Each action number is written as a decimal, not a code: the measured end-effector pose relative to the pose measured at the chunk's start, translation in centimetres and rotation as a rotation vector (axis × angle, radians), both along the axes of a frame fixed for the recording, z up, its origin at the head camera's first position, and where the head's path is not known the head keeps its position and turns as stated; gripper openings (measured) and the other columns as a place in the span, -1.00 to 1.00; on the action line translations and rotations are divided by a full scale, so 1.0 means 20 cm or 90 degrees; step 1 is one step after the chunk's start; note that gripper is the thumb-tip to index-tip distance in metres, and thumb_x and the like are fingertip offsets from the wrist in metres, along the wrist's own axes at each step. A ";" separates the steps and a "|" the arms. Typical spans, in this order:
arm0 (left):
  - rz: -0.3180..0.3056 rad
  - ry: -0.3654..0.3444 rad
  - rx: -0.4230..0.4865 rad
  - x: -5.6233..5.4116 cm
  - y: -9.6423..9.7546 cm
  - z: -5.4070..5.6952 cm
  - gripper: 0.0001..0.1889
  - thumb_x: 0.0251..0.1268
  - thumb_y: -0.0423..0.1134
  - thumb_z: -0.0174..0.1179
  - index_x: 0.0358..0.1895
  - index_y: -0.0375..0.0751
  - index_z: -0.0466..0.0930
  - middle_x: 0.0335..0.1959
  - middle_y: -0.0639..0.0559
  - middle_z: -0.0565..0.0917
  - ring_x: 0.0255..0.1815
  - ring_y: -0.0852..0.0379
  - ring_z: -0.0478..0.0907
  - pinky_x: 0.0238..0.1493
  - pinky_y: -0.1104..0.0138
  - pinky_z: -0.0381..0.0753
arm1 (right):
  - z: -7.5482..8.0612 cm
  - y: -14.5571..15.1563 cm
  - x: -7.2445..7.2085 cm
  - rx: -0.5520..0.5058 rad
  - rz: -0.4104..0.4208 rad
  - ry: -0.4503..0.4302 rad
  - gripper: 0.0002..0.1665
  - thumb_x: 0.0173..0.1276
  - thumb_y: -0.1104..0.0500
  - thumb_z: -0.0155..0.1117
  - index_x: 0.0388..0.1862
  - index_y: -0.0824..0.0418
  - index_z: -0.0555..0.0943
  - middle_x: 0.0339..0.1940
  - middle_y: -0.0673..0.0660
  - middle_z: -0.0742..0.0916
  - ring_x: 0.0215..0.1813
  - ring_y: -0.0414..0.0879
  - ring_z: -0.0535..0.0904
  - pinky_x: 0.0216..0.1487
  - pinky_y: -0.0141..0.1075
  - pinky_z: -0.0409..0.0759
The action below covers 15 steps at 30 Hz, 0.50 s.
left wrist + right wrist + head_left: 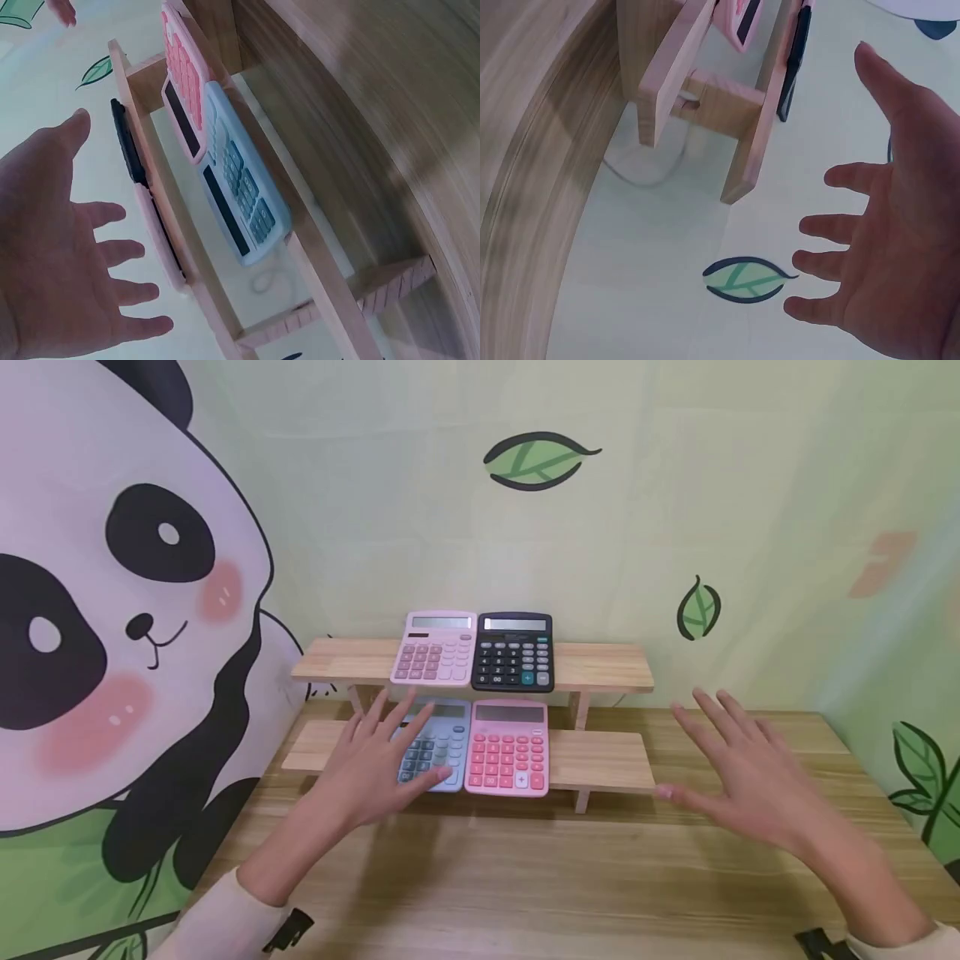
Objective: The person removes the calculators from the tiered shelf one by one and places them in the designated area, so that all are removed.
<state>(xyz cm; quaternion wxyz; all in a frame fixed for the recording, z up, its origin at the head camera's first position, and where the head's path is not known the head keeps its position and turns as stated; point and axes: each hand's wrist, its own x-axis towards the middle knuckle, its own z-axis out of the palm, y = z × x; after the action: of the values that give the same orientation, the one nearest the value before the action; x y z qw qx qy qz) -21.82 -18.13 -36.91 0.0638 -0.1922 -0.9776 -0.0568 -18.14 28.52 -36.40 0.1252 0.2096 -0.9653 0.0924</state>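
Hovering with its fingers and thumb spread apart, the left hand held nothing and hid part of the light blue rectangular calculator in the head view; the left wrist view showed a gap between the two; the right hand, its fingers also apart and holding nothing, hung to the right of the near pale wooden shelf board. The black rectangular calculator bore digits on its keys, 7, 4, 1, 2, 3, 0 and 00 among them, and a plus sign on a teal key; the bright pink rectangular calculator had a plus on a white key; smaller print was too fine to read. Calculators numbered four, two to a board; the pale pink rectangular calculator lay left of the black one on the far pale wooden shelf board; the blue lay left of the bright pink on the near board. Both boards stood over a wood-grained table; one black-and-white panda picture filled the left.
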 end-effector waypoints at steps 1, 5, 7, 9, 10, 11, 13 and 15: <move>-0.005 0.005 0.000 0.01 -0.01 0.00 0.00 0.39 0.58 -0.01 0.73 0.09 0.09 0.77 -0.05 -0.08 0.75 -0.30 -0.25 0.63 -0.33 -0.11 | 0.00 -0.01 0.01 -0.002 0.004 0.005 0.24 0.35 -0.47 0.36 0.77 0.09 0.10 0.74 0.36 0.13 0.73 0.38 -0.10 0.51 0.56 -0.05; -0.034 0.015 0.014 0.04 -0.05 -0.01 -0.01 0.39 0.54 0.07 0.73 0.11 0.10 0.77 -0.03 -0.07 0.75 -0.28 -0.23 0.63 -0.32 -0.07 | -0.03 -0.04 0.03 -0.014 0.023 0.047 0.20 0.35 -0.42 0.41 0.74 0.11 0.16 0.70 0.37 0.22 0.67 0.44 0.07 0.45 0.56 0.10; -0.053 0.014 0.027 0.05 -0.07 -0.02 -0.02 0.39 0.53 0.09 0.73 0.11 0.11 0.77 -0.02 -0.06 0.76 -0.25 -0.22 0.63 -0.32 -0.05 | -0.06 -0.06 0.04 -0.034 0.038 0.068 0.17 0.35 -0.37 0.45 0.73 0.11 0.20 0.68 0.37 0.27 0.62 0.45 0.16 0.41 0.55 0.20; -0.072 0.009 0.035 0.06 -0.09 -0.03 -0.02 0.39 0.52 0.11 0.73 0.11 0.11 0.78 0.01 -0.06 0.76 -0.23 -0.21 0.63 -0.30 -0.03 | -0.10 -0.08 0.04 -0.058 0.053 0.085 0.15 0.33 -0.32 0.50 0.71 0.13 0.24 0.65 0.38 0.32 0.58 0.47 0.24 0.36 0.54 0.27; -0.079 0.005 0.040 0.06 -0.10 -0.04 -0.02 0.39 0.52 0.11 0.73 0.12 0.11 0.78 0.02 -0.06 0.76 -0.21 -0.21 0.64 -0.29 -0.03 | -0.11 -0.09 0.05 -0.070 0.059 0.087 0.15 0.32 -0.30 0.52 0.70 0.13 0.25 0.64 0.37 0.33 0.56 0.47 0.26 0.35 0.53 0.30; -0.085 0.006 0.043 0.07 -0.11 -0.04 -0.02 0.39 0.52 0.10 0.73 0.12 0.11 0.78 0.04 -0.06 0.76 -0.21 -0.19 0.64 -0.28 -0.02 | -0.13 -0.10 0.05 -0.085 0.063 0.088 0.15 0.31 -0.27 0.54 0.70 0.13 0.26 0.64 0.37 0.34 0.55 0.47 0.27 0.35 0.51 0.32; -0.094 0.011 0.051 0.07 -0.12 -0.05 -0.02 0.39 0.51 0.11 0.72 0.10 0.12 0.77 0.05 -0.05 0.76 -0.21 -0.18 0.64 -0.27 -0.01 | -0.15 -0.12 0.05 -0.108 0.065 0.085 0.15 0.28 -0.25 0.57 0.70 0.12 0.26 0.63 0.36 0.35 0.54 0.46 0.29 0.34 0.50 0.35; -0.095 0.018 0.059 0.07 -0.12 -0.06 -0.02 0.40 0.50 0.11 0.72 0.09 0.11 0.77 0.06 -0.04 0.76 -0.20 -0.17 0.65 -0.25 -0.01 | -0.17 -0.13 0.05 -0.127 0.063 0.083 0.15 0.26 -0.22 0.60 0.69 0.13 0.29 0.62 0.37 0.37 0.54 0.46 0.30 0.31 0.49 0.39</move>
<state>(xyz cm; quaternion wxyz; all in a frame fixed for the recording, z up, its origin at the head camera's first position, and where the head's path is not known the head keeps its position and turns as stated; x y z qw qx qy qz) -20.47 -20.62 -38.09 0.0821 -0.2620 -0.9560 -0.1037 -17.22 25.86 -39.81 0.2033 0.2493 -0.9295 0.1804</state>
